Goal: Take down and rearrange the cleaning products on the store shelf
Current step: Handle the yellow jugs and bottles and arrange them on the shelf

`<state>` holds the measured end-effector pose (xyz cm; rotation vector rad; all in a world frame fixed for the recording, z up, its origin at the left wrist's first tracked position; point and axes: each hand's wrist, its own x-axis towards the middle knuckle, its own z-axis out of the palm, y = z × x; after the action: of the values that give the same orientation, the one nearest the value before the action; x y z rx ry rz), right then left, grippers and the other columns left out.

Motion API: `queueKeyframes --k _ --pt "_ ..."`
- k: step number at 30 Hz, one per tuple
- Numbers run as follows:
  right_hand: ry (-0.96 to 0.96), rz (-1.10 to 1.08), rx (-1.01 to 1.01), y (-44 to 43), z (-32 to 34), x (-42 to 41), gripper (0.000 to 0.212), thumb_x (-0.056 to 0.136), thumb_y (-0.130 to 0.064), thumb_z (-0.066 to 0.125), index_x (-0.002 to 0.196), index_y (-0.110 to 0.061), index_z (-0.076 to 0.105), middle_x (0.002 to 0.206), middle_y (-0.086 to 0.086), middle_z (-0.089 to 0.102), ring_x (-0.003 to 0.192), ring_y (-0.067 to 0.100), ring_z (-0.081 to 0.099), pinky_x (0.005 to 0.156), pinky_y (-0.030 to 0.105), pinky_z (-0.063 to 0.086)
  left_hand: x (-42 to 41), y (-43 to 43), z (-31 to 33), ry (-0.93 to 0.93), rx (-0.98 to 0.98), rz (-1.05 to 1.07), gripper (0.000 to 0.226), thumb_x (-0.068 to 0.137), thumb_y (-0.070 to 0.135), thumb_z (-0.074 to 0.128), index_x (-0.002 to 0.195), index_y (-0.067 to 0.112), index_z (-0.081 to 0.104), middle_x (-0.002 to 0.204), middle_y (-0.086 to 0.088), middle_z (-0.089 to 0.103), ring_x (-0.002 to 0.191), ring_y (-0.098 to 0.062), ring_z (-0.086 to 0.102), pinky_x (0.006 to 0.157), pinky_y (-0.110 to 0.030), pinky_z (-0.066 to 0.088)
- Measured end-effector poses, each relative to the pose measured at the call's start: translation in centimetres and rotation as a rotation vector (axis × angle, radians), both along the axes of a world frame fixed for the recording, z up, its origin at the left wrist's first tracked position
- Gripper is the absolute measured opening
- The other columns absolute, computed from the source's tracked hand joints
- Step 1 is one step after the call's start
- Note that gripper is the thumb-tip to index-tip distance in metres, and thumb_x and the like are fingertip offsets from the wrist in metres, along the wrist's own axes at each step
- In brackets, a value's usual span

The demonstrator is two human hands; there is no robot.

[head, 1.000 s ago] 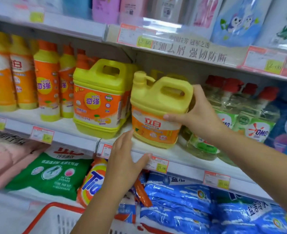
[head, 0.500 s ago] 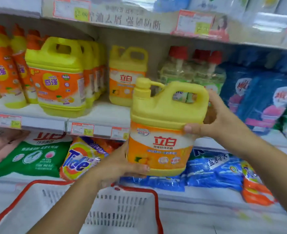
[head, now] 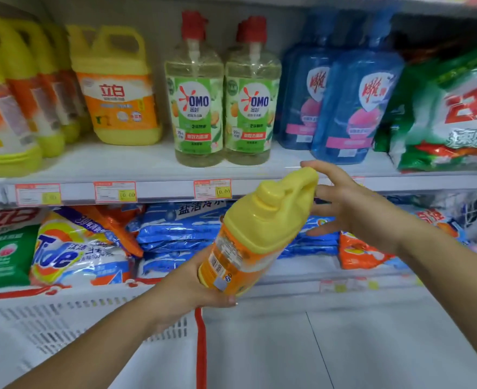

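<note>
A yellow jug (head: pixel 257 237) with an orange label sits in mid-frame, tilted with its cap toward the upper right. The left hand (head: pixel 192 287) grips its base, and the right hand (head: pixel 352 209) lays straight fingers against its handle. On the shelf (head: pixel 147 161) above, a matching jug (head: pixel 119 88) stands upright at upper left, beside a row of yellow jugs (head: pixel 4 108) at the frame's left edge. Right of it stand two clear OMO bottles (head: pixel 193 91) with red caps, side by side, then upright blue pouches (head: pixel 355 108) and a green bag (head: pixel 451 113). Below lie a Tide bag (head: pixel 74 248) and stacked blue bags (head: pixel 181 228).
</note>
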<state>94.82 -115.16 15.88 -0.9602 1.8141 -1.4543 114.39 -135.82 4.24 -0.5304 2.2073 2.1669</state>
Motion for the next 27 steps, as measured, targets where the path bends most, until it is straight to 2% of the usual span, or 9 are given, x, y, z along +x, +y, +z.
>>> queueKeyframes --k 2,4,6,8,11,15,19,24,27 --pt "-0.015 -0.026 -0.011 0.3 0.0 -0.1 0.03 0.087 -0.057 0.065 0.114 -0.048 0.056 0.118 0.002 0.07 0.108 0.027 0.069 0.095 0.056 0.053 -0.6 0.7 -0.6 0.0 -0.097 0.03 0.103 0.052 0.017 0.095 0.138 0.039 0.043 0.118 0.008 0.069 0.108 -0.012 0.067 0.093 -0.036 0.055" --pt "0.011 -0.021 -0.028 0.8 -0.3 -0.4 0.055 0.061 -0.072 0.077 0.105 -0.045 0.057 0.109 0.001 0.071 0.103 0.025 0.07 0.091 0.052 0.056 -1.1 1.1 -0.9 0.01 -0.167 0.034 0.12 0.042 0.033 0.097 0.143 0.047 0.034 0.123 0.01 0.066 0.112 -0.012 0.065 0.097 -0.043 0.053" --pt "-0.031 0.012 -0.085 1.3 -0.6 -0.8 0.061 0.055 -0.063 0.086 0.103 -0.039 0.056 0.101 0.002 0.07 0.097 0.023 0.068 0.086 0.049 0.058 -1.4 1.2 -0.9 0.026 -0.186 0.04 0.125 0.038 0.037 0.096 0.145 0.05 0.031 0.125 0.014 0.064 0.111 -0.009 0.065 0.098 -0.041 0.053" --pt "-0.124 0.055 -0.146 1.8 -0.9 -1.1 0.059 0.061 -0.04 0.09 0.106 -0.03 0.053 0.092 0.002 0.067 0.085 0.02 0.066 0.073 0.039 0.059 -1.4 1.1 -0.6 0.053 -0.156 0.046 0.122 0.039 0.032 0.097 0.14 0.056 0.033 0.127 0.017 0.06 0.107 -0.007 0.066 0.093 -0.035 0.055" --pt "-0.244 0.08 -0.221 2.3 -1.3 -1.2 0.05 0.063 -0.012 0.073 0.106 -0.023 0.05 0.087 0.006 0.06 0.072 0.021 0.061 0.061 0.031 0.054 -1.3 1.0 -0.1 0.077 -0.161 0.049 0.116 0.047 0.017 0.098 0.132 0.065 0.036 0.129 0.018 0.056 0.103 -0.009 0.067 0.08 -0.025 0.057" --pt "-0.287 0.141 -0.238 2.3 -1.1 -1.0 0.055 0.054 -0.005 0.065 0.104 -0.021 0.048 0.087 0.012 0.052 0.075 0.026 0.053 0.056 0.031 0.047 -1.5 1.9 0.0 0.066 -0.266 0.064 0.131 0.046 0.015 0.098 0.138 0.067 0.02 0.136 0.014 0.045 0.112 -0.014 0.059 0.078 -0.026 0.059" --pt "-0.31 0.144 -0.24 2.2 -1.1 -0.9 0.055 0.051 0.0 0.063 0.1 -0.022 0.052 0.105 0.016 0.043 0.089 0.03 0.042 0.056 0.034 0.041 -1.4 1.9 0.0 0.076 -0.297 0.088 0.131 0.045 0.016 0.098 0.13 0.075 0.018 0.14 0.009 0.038 0.115 -0.015 0.055 0.074 -0.023 0.058" --pt "-0.345 0.174 -0.234 2.3 -1.2 -0.7 0.051 0.053 -0.001 0.063 0.1 -0.022 0.058 0.109 0.015 0.053 0.092 0.032 0.05 0.061 0.035 0.048 -0.8 1.3 0.7 0.074 -0.261 0.062 0.127 0.05 0.013 0.097 0.133 0.072 0.02 0.138 0.013 0.041 0.114 -0.017 0.058 0.079 -0.028 0.059" --pt "-0.322 0.224 -0.215 2.9 -0.8 -1.1 0.06 0.058 -0.004 0.074 0.115 -0.02 0.06 0.107 0.011 0.062 0.092 0.028 0.062 0.072 0.035 0.056 -0.4 0.6 0.7 0.081 -0.147 0.011 0.115 0.051 0.016 0.098 0.134 0.065 0.035 0.134 0.018 0.051 0.112 -0.019 0.064 0.086 -0.038 0.059"
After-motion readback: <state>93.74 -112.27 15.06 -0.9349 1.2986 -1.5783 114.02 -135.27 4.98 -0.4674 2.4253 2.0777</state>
